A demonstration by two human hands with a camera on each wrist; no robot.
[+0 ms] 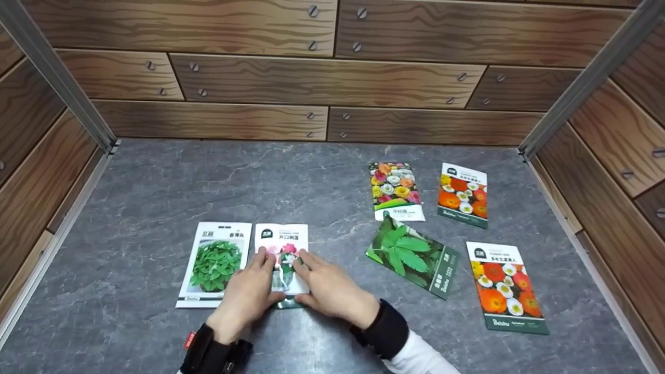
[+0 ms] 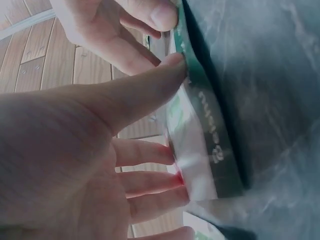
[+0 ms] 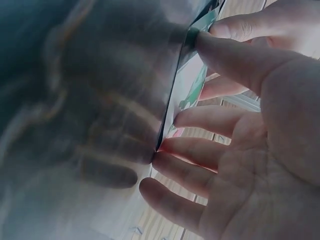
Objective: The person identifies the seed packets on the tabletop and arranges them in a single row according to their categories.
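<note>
A seed packet with pink flowers (image 1: 283,280) lies on the grey tabletop, with both hands on it. My left hand (image 1: 248,291) rests its fairly straight fingers on the packet's left side, the thumb on the green bottom strip (image 2: 220,155). From the other side, my right hand (image 1: 332,288) touches the packet with extended fingers, its thumb (image 3: 235,55) also at the bottom edge. The two thumbs are close together, a small gap between them. Just left lies a packet with a leafy green plant (image 1: 215,265), its lower right corner partly covered by my left hand.
To the right lie a tilted green-leaf packet (image 1: 408,254), a packet of mixed-colour blooms (image 1: 394,187) touching its top, and two orange-and-white flower packets, one farther back (image 1: 462,196) and one nearer (image 1: 506,288). Wood-patterned walls (image 1: 327,83) enclose the back and sides.
</note>
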